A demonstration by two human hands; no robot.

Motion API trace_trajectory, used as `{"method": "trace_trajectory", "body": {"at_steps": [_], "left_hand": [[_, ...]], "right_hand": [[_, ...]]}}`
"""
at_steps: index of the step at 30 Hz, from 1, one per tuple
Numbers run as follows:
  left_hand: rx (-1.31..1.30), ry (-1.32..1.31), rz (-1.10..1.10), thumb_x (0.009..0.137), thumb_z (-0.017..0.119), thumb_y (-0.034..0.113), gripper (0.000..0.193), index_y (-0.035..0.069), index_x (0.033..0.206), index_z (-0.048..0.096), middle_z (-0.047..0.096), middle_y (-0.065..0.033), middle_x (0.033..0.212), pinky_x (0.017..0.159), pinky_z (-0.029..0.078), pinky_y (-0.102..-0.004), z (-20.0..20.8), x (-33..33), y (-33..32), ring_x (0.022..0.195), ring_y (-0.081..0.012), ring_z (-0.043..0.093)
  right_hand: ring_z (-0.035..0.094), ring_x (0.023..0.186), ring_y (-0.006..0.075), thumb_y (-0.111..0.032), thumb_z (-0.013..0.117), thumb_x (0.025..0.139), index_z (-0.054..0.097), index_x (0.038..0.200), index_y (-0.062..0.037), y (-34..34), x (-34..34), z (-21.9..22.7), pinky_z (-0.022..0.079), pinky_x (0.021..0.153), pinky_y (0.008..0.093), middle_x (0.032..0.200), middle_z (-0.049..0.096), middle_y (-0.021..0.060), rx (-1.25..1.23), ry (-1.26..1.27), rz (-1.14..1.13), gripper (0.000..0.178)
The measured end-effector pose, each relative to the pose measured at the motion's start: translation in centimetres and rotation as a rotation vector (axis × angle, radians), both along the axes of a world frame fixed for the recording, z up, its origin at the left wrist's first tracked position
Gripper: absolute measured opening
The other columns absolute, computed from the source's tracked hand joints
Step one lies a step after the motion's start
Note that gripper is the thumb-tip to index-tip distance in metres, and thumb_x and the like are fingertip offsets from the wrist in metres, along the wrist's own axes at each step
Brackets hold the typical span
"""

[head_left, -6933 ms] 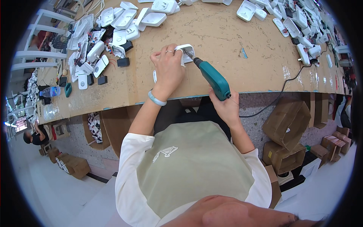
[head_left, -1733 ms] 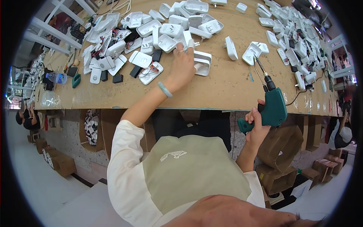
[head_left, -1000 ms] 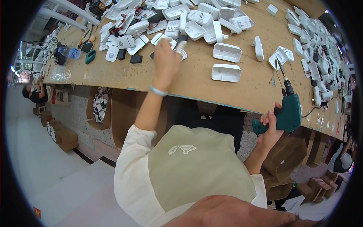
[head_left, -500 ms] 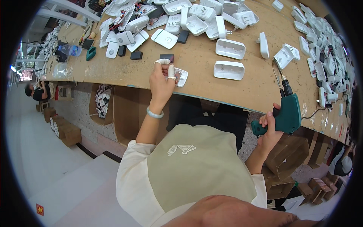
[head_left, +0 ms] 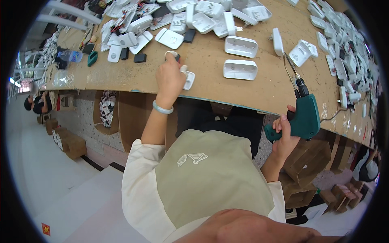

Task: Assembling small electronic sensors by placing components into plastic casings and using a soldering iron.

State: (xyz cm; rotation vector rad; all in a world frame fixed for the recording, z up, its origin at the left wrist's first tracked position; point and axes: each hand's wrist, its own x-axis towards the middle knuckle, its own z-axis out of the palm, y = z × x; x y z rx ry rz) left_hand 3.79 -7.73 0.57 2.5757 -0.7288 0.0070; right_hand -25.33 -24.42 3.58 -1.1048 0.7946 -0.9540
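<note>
My left hand (head_left: 169, 78) rests near the front edge of the wooden bench (head_left: 259, 87), closed around a small white plastic adapter shell (head_left: 188, 78) with a dark piece at the fingertips. My right hand (head_left: 283, 131) grips the handle of a teal electric screwdriver (head_left: 304, 115), held below the bench edge with its bit pointing up and away. Two white rectangular housings (head_left: 240, 69) lie on the bench between both hands.
A heap of white shells and black parts (head_left: 170, 20) covers the far left of the bench. More white parts (head_left: 344, 52) line the right side. Cardboard boxes (head_left: 308, 170) stand under the bench at right. Another person (head_left: 34, 105) sits far left.
My left hand reached into the pile, picked up a white shell and drew it back to the bench's front edge. The screwdriver stayed low in my right hand.
</note>
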Motion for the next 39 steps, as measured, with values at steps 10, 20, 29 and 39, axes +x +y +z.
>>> {"method": "trace_trajectory", "body": {"at_steps": [10, 20, 29, 39], "left_hand": [[-0.454, 0.200, -0.201, 0.087, 0.074, 0.002, 0.019, 0.000, 0.106, 0.074, 0.070, -0.0075, 0.084, 0.068, 0.050, -0.0231, -0.6, -5.2, 0.5, 0.074, -0.0100, 0.062], [-0.410, -0.071, -0.347, 0.079, 0.080, 0.008, 0.012, 0.006, 0.091, 0.076, 0.063, -0.0081, 0.097, 0.073, 0.045, -0.0360, -1.1, -7.5, -5.5, 0.092, -0.0249, 0.053], [-0.262, -0.274, -0.383, 0.077, 0.076, 0.005, 0.010, 0.001, 0.085, 0.072, 0.062, -0.0112, 0.121, 0.094, 0.038, -0.0442, -2.3, -7.1, -7.4, 0.112, -0.0339, 0.047], [-0.196, -0.289, -0.365, 0.077, 0.075, 0.006, 0.011, 0.000, 0.085, 0.070, 0.066, -0.0101, 0.118, 0.091, 0.038, -0.0444, -2.6, -7.2, -7.8, 0.112, -0.0336, 0.052]], "right_hand": [[0.054, 0.064, 0.0036, -0.002, 0.073, 0.089, 0.068, 0.112, -0.0008, 2.2, -2.7, -2.5, 0.044, 0.057, 0.0203, 0.081, 0.064, -0.0012, -0.063, 0.364, 0.105, 0.024], [0.061, 0.069, 0.0059, -0.001, 0.072, 0.087, 0.066, 0.107, 0.0017, 2.8, -0.3, -4.8, 0.050, 0.065, 0.0229, 0.081, 0.068, 0.0082, -0.474, 0.399, 0.237, 0.021], [0.070, 0.074, 0.0155, 0.003, 0.070, 0.085, 0.065, 0.108, 0.0019, 2.2, 0.4, -4.9, 0.052, 0.070, 0.0259, 0.085, 0.070, 0.0111, -0.464, 0.449, 0.302, 0.024], [0.068, 0.072, 0.0185, 0.003, 0.070, 0.083, 0.063, 0.105, 0.0012, 1.5, 0.9, -5.2, 0.051, 0.068, 0.0272, 0.081, 0.067, 0.0132, -0.480, 0.447, 0.359, 0.024]]}}
